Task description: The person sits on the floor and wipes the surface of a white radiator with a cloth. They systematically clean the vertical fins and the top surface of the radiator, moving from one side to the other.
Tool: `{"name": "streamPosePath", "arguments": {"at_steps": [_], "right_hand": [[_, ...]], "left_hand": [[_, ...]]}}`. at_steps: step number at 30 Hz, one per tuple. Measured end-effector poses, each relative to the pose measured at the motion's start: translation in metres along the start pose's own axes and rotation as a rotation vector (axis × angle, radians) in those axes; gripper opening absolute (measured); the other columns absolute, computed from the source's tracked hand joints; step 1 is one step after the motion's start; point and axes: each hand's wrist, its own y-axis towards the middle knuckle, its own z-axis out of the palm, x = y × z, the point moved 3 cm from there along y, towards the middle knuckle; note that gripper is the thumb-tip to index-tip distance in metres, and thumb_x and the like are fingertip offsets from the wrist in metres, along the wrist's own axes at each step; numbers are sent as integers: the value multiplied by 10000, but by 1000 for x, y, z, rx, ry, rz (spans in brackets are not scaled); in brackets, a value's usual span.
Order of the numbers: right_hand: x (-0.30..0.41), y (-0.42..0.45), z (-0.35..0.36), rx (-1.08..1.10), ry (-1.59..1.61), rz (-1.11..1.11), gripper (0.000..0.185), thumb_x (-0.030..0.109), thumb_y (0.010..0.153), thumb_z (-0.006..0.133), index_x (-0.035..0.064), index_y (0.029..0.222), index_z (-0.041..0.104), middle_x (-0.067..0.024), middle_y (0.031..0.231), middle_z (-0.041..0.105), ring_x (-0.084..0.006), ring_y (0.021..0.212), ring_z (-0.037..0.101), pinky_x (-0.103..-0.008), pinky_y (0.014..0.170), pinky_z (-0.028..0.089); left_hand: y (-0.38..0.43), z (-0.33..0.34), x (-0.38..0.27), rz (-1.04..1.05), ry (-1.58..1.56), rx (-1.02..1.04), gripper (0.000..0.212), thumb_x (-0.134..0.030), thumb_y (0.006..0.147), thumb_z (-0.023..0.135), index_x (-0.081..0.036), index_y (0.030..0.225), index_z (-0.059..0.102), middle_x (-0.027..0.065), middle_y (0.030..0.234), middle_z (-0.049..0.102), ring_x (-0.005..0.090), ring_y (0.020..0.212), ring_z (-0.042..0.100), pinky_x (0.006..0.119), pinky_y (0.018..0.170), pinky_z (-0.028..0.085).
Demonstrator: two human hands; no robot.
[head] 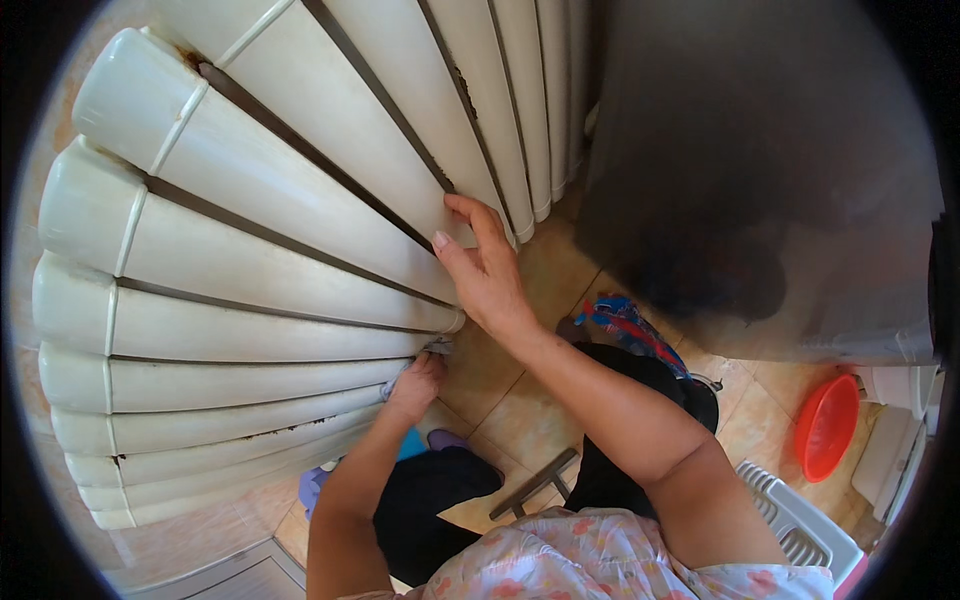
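Observation:
A white column radiator (pixel 277 255) with several tall sections fills the left and upper part of the view. Dark rust spots and chipped paint show along some gaps. My left hand (pixel 420 382) is low at the radiator's bottom end, closed on a greyish cloth (pixel 438 346) pressed against a section; part of the cloth is hidden by the fingers. Higher up, my right hand (pixel 487 281) grips the lower part of one section, thumb on one side and bent fingers on the other. No cloth is visible in it.
A dark, glossy appliance-like panel (pixel 750 172) stands at right. On the tiled floor (pixel 517 405) are a red plastic basin (pixel 826 427), a grey slatted plastic item (pixel 802 517), a blue-and-red patterned cloth (pixel 634 322) and a black container (pixel 703 405). A bar-like frame (pixel 536 484) lies between my legs.

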Motion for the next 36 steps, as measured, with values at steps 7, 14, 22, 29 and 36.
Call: {"name": "streamPosePath", "arguments": {"at_steps": [7,14,22,29,36], "right_hand": [[-3,3,2,-35,24,25,428,159,910,651,35,1296,516,-139,1287,498,-259,1178,522,-319,776,543],[0,2,2,-10,44,30,438,161,911,651,38,1305,506,-144,1293,493,-269,1193,515,-327,784,545],[-3,3,2,-32,15,5,476,170,882,679,35,1303,502,-152,1297,489,-290,1182,507,-326,751,546],[-7,3,4,-21,-24,-29,481,174,876,683,41,1302,501,-157,1292,497,-317,1190,498,-366,827,520],[-1,1,0,-17,7,46,490,170,869,691,55,1305,499,-142,1290,495,-303,1198,492,-360,802,529]], "left_hand": [[-14,0,1,-89,-217,78,301,-152,829,529,-68,1096,643,91,1121,630,260,1144,540,416,1129,311],[-67,-172,49,-312,-304,-315,352,-103,775,569,-14,1110,628,137,1090,621,300,1039,574,441,993,406],[-82,-191,59,-340,-157,-248,397,-135,805,549,-20,1181,604,134,1173,610,289,1090,565,418,946,418],[-15,-38,18,37,-144,-230,333,-152,825,543,-37,1128,618,100,1133,623,250,1095,562,382,1032,391],[46,-10,7,-118,-25,121,242,-154,843,544,-88,1034,678,60,1044,644,222,1108,565,397,1078,359]]}}
